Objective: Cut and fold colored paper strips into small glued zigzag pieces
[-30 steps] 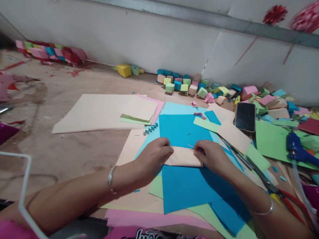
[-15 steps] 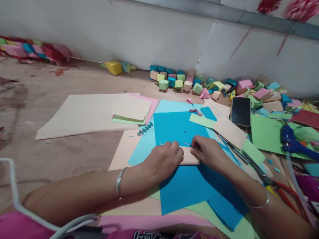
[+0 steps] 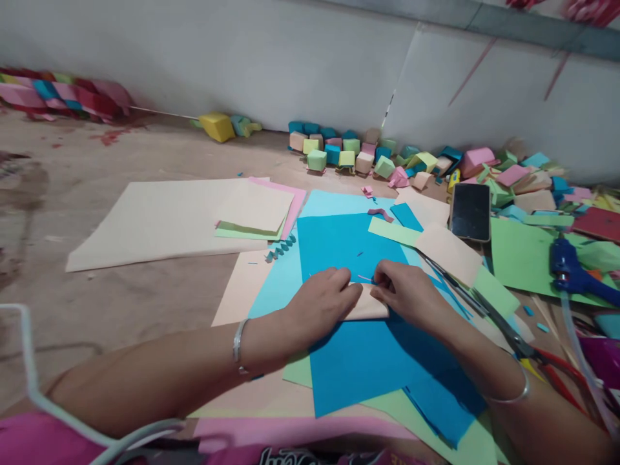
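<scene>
A folded piece of peach paper [image 3: 367, 311] lies on a big blue sheet [image 3: 349, 242] in front of me. My left hand [image 3: 322, 297] presses on its left part, fingers bent and together, covering much of it. At the right end, my right hand [image 3: 405, 294] pinches the upper edge between thumb and fingers. The two hands are close but apart, with a short stretch of the fold showing between them. A thin pink strip [image 3: 365, 278] sticks out beside my right fingertips.
Scissors [image 3: 508, 332] and a blue glue gun [image 3: 569, 268] lie to the right, near a phone [image 3: 470, 212]. Small paper blocks [image 3: 346, 159] line the wall. Large cream sheets [image 3: 169, 219] lie on the left. A white cable [image 3: 30, 368] loops at lower left.
My left hand has shifted slightly right along the folded paper, its fingertips now nearer my right hand. My right hand keeps its pinch in nearly the same place.
</scene>
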The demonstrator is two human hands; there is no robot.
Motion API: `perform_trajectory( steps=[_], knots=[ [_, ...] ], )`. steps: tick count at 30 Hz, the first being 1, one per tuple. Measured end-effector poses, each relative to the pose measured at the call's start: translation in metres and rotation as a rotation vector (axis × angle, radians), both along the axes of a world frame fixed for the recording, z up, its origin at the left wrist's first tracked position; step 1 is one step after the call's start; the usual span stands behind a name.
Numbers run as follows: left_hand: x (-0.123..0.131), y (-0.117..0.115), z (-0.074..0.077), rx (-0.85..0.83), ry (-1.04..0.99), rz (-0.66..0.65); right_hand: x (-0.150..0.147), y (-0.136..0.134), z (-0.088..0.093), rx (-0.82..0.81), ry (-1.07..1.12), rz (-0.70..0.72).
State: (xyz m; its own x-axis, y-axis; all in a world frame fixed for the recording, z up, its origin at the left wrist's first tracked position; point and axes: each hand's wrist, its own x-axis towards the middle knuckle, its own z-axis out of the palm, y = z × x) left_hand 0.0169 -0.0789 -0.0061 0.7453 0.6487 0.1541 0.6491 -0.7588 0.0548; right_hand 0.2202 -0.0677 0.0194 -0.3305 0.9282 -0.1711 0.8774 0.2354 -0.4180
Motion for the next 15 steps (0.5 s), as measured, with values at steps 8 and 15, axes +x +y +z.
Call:
perform_trajectory(
  steps=[8,15],
  knots=[
    [0.0,0.014,0.004,-0.221,-0.14,0.04,0.0,0.0,0.004,-0.013,0.015,-0.005],
    [-0.007,0.017,0.004,-0.255,-0.161,-0.052,0.001,-0.001,0.001,0.001,0.024,0.002]
  ],
)
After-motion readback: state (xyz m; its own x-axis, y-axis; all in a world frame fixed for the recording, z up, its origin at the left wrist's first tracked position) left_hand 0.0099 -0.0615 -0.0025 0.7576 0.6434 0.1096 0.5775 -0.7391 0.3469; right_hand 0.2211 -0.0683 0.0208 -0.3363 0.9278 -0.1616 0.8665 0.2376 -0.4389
